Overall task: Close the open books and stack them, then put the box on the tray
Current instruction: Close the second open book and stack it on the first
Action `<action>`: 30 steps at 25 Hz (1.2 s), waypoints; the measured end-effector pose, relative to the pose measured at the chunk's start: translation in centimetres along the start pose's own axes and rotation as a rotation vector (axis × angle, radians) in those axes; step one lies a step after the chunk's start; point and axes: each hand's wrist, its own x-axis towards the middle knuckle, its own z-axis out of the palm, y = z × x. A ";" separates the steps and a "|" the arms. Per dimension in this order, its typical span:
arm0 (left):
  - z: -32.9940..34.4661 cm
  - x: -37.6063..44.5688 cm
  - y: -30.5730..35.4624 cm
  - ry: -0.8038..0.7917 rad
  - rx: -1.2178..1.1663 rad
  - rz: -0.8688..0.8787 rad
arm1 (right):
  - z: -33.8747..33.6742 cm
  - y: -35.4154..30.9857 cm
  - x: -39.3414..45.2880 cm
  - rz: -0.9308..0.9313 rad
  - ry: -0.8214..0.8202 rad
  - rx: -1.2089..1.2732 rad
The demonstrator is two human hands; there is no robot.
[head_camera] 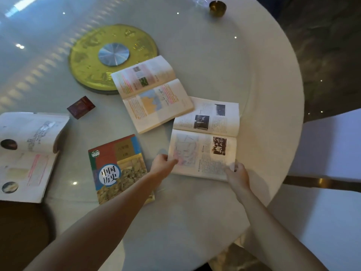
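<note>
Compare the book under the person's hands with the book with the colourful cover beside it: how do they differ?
The book under the hands lies open, pages up; the colourful book is closed, cover up. The left hand and right hand grip the open book's near corners; neither hand grips the closed one, though the left forearm crosses over it. Both rest on the white table.

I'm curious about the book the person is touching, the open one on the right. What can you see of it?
The open book lies flat near the table's right edge, a paperback with pale pages showing text, dark photographs and a faint map. The left hand and right hand hold its nearest page's corners. Its far corner touches or underlies another open book.
</note>
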 end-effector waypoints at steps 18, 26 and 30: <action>-5.3 -4.8 2.2 -0.353 -0.681 -0.074 | -4.9 -3.1 -4.6 0.069 -0.058 0.709; -1.0 -3.1 2.4 -0.232 -0.531 -0.197 | -2.6 -6.3 0.8 0.141 -0.152 0.442; 3.0 -4.0 1.0 -0.284 -0.529 -0.377 | -2.5 -6.8 4.3 -0.062 0.022 -0.381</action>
